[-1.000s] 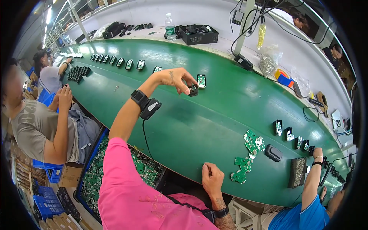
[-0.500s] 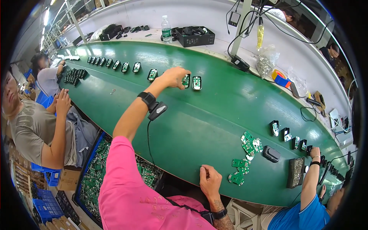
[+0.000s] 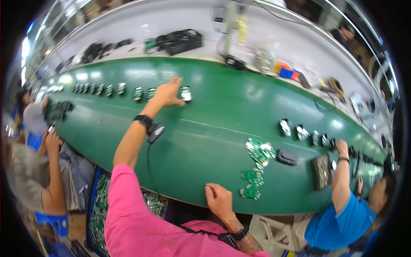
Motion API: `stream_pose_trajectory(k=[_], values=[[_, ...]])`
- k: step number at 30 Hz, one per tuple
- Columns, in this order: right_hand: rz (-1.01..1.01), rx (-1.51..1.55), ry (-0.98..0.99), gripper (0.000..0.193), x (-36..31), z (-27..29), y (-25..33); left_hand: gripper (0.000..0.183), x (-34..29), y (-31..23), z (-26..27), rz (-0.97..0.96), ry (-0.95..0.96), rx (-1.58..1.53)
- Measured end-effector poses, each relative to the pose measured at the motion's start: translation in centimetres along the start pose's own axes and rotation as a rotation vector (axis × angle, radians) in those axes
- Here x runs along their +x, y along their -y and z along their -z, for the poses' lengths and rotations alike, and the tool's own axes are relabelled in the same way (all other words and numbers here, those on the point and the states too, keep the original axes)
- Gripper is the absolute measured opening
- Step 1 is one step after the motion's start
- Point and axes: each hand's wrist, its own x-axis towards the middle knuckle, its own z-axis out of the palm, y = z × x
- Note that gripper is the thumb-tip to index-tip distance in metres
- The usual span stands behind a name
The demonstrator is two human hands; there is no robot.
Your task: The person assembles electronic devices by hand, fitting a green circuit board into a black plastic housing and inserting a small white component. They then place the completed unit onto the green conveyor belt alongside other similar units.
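Observation:
My left hand (image 3: 168, 93) reaches over the green table with fingers spread, holding nothing. Its thumb is close to a black housing with a green circuit board (image 3: 185, 93) at the right end of a row; whether they touch I cannot tell. Just left of that hand, a similar housing (image 3: 151, 94) is partly hidden by it, with another housing (image 3: 137, 94) beside it. My right hand (image 3: 219, 200) rests at the table's near edge, fingers curled in, nothing visible in it. The picture is blurred by motion.
Loose green circuit boards (image 3: 260, 153) lie right of centre, beside a dark grey oval case (image 3: 287, 157) and a rough block (image 3: 321, 171). A co-worker in blue (image 3: 340, 218) reaches in from the right; another person (image 3: 32, 175) sits at left. A bin of boards (image 3: 102, 199) stands below.
The view has shifted. The housing formerly under my left hand now stands farther left, next to its neighbour. That hand has let go and moved toward the end housing. My right hand stays put.

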Motion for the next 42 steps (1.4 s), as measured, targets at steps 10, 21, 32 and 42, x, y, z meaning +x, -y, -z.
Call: stream_pose_trajectory(k=[10, 21, 32, 42], values=[[0.08, 0.072, 0.005, 0.012, -0.1, -0.6, -0.2, 0.103, 2.0, -7.7, -2.8, -0.369, -0.396, -0.065], [0.039, 0.158, 0.003, 0.009, -0.5, -0.5, -0.8, 0.11, 6.3, -37.1, -4.6, -0.463, 0.11, -0.328], [0.023, 0.099, -0.189, 0.013, -0.1, 6.0, 1.5, 0.064, 1.1, -33.3, 0.1, -0.599, -0.103, -0.863], [-0.088, -0.178, -0.299, 0.016, 4.4, 14.0, 0.1, 0.071, -14.9, -29.7, 3.9, -0.418, -0.12, -0.897]])
